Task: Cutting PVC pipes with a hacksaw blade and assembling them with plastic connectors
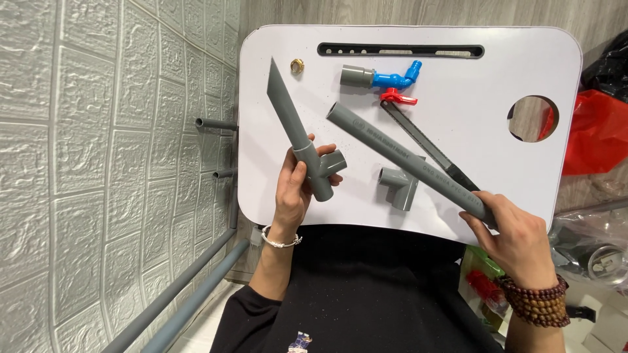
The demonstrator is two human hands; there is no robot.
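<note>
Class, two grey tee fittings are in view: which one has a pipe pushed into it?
The tee fitting held in the left hand has a slant-cut grey pipe in it. The other tee lies bare on the white table.

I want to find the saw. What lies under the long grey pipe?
Under the long pipe lies a saw blade and part of a grey tee. The saw's handle end is hidden by the pipe and the right hand.

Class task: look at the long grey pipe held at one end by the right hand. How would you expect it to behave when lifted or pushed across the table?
The long pipe looks stiff: it runs straight from the right hand. Being round and smooth, it would probably roll if pushed sideways. It seems plastic, so likely light.
</note>
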